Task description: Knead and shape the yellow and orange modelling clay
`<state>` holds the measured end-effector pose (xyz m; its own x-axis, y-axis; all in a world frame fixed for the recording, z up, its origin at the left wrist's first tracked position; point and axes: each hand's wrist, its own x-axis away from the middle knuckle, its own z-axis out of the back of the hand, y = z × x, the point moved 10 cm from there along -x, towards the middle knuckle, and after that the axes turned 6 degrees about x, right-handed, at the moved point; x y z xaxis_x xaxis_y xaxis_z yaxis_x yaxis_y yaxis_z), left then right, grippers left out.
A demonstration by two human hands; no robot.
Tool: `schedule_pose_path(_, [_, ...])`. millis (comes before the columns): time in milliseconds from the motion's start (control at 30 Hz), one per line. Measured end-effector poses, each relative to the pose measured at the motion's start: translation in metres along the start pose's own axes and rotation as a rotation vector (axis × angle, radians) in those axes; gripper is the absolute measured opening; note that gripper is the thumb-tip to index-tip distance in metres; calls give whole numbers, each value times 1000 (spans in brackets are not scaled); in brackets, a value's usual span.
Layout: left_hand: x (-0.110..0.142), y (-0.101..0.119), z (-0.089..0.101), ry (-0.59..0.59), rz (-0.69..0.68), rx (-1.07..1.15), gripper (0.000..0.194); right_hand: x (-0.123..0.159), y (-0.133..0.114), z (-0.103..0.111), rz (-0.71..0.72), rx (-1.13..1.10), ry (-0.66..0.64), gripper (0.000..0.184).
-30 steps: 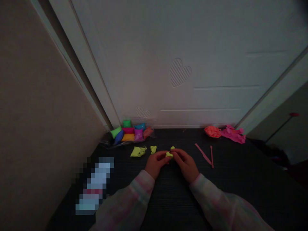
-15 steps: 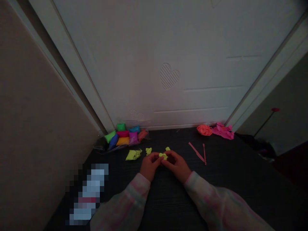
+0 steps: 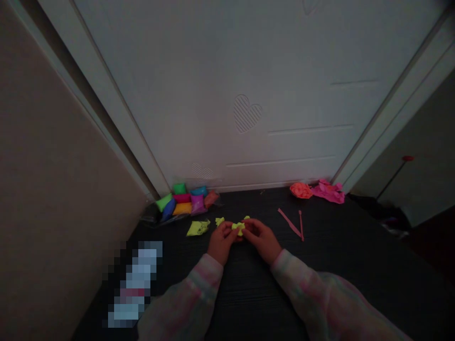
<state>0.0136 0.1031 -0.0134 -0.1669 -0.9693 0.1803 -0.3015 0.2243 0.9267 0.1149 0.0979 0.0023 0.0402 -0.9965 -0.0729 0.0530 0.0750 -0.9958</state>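
Note:
My left hand (image 3: pixel 221 242) and my right hand (image 3: pixel 261 239) meet over the dark floor, both pinching a small lump of yellow-green clay (image 3: pixel 238 227) between their fingertips. A second small yellow-green bit (image 3: pixel 219 221) lies just left of the hands. Farther left lies a larger yellow-green piece or wrapper (image 3: pixel 197 228). Pale striped sleeves cover both forearms.
A clear bag of coloured clay packs (image 3: pixel 185 202) sits by the white door (image 3: pixel 249 94) at the left. Two thin pink modelling tools (image 3: pixel 295 224) lie right of the hands. An orange clay lump (image 3: pixel 300 190) and crumpled pink wrapper (image 3: pixel 328 191) rest near the door's right corner.
The view has shifted slightly left and down. Both hands stay together on the yellow-green clay, with fingers working it a little.

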Motion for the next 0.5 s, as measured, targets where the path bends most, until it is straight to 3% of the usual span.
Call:
schedule_pose_path(300, [-1, -3, -5, -59, -9, -32, 32, 1, -8, 2, 70, 162, 6, 18])
schedule_pose_path(500, [1, -2, -3, -24, -4, -53, 31, 2, -13, 2, 117, 236, 14, 21])
